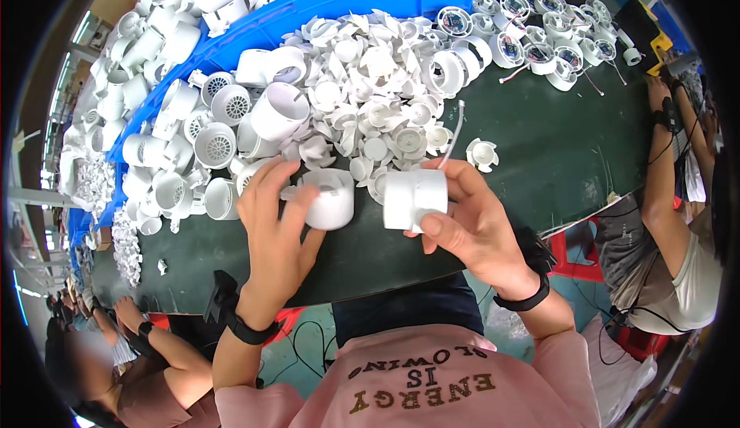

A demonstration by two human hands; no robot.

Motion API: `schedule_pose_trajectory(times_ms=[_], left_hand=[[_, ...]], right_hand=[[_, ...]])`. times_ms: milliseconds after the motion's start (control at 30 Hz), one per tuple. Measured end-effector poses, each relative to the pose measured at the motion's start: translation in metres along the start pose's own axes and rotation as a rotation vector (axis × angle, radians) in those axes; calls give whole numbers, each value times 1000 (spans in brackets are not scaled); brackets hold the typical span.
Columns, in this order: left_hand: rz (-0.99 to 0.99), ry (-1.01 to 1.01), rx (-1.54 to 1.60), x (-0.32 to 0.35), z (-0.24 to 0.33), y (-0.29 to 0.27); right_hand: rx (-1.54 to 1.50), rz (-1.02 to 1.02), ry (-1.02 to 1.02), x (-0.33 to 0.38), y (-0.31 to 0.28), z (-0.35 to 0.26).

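Observation:
My left hand (276, 216) is closed on a short white plastic cup-shaped housing (331, 201), its fingers at the left side of the part. My right hand (479, 224) grips a white cylindrical motor housing (415, 201) between thumb and fingers. A thin pale wire (456, 131) sticks up from this cylinder. The two parts are close together but apart, above the near side of the table. Just beyond them lies a heap of white fan impellers (378, 73). One loose impeller (482, 154) lies to the right of the wire.
White perforated housings (216, 144) are piled at the left of the dark green table (532, 154). Motor units with wires (566, 54) gather at the far right. A blue bin wall (331, 4) runs behind, with more white housings (139, 58) beyond. Co-workers sit on both sides.

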State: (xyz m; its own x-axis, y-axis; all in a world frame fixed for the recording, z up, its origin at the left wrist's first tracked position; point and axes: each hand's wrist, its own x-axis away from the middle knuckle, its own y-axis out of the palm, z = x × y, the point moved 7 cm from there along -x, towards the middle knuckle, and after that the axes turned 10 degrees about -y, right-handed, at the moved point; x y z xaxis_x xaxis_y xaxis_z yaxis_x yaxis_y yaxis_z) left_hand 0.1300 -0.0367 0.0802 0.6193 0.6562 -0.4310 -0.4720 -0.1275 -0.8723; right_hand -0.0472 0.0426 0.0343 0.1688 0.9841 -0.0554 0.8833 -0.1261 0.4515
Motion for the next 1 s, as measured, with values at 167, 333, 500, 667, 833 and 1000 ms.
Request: schedule_pose_trajectory(times_ms=[167,333,500,667,833,1000], left_hand=[[99,170,62,18,25,-24],[70,320,227,26,34,-38],[-19,106,332,35,10,-31],[16,98,432,29,24,-21],[23,-394,558,45,20,4],[-203,-767,1643,39,36,27]], right_hand=[[378,-278,-86,-9,28,-9],[187,-377,43,-5,29,-6],[-187,-145,67,-3,28,6],[-375,7,-48,8,47,17],[-456,77,-140,12,49,19],[-326,77,-173,14,47,28]])
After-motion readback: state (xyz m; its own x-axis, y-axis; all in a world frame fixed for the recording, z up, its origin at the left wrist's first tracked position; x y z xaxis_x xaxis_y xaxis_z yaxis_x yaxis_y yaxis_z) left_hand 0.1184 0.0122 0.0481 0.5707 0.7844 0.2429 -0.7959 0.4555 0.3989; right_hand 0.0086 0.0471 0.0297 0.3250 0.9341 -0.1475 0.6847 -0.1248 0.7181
